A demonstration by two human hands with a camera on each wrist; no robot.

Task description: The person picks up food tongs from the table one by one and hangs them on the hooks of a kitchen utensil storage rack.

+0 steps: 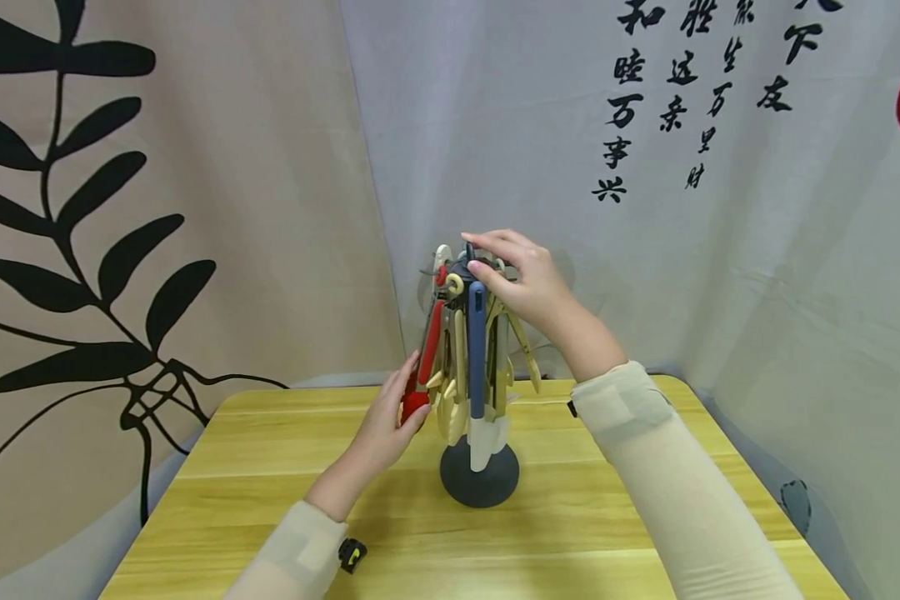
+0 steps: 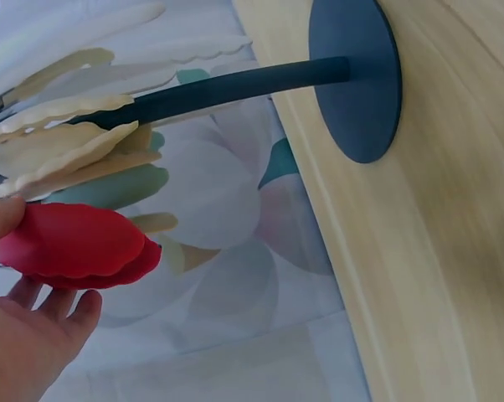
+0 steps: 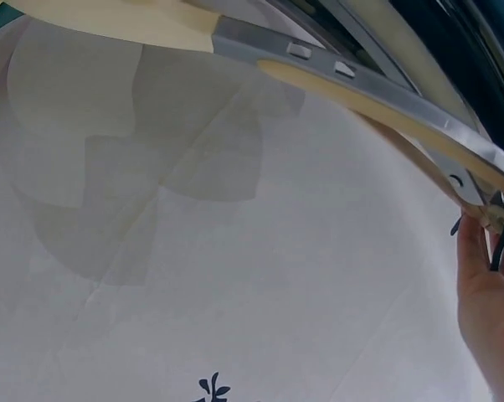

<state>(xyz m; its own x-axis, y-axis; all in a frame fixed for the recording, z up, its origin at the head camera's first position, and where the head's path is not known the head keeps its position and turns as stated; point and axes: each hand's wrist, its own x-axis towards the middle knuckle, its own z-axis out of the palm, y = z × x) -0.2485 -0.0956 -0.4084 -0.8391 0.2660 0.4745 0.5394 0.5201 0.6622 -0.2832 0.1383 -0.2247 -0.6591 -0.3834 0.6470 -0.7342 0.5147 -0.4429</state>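
Observation:
A dark rotating utensil stand (image 1: 480, 487) is upright on the wooden table, hung round with several kitchen tongs. Red tongs (image 1: 431, 342) hang on its left side. My left hand (image 1: 381, 425) holds their scalloped red head (image 2: 80, 239), thumb on top and fingers beneath in the left wrist view. At the top of the stand, my right hand (image 1: 528, 279) grips the dark upper end between thumb and fingers. Blue-handled tongs (image 1: 477, 350) with pale tips face me, and cream tongs (image 1: 523, 342) hang at the right. In the right wrist view, metal-armed tongs (image 3: 361, 84) partly hide the stand.
The table (image 1: 270, 500) has a wood-grain top, its far edge near a hanging cloth (image 1: 495, 125). A printed plant (image 1: 67, 292) covers the cloth's left part, dark characters the right. The stand's round base (image 2: 361, 84) lies flat on the table.

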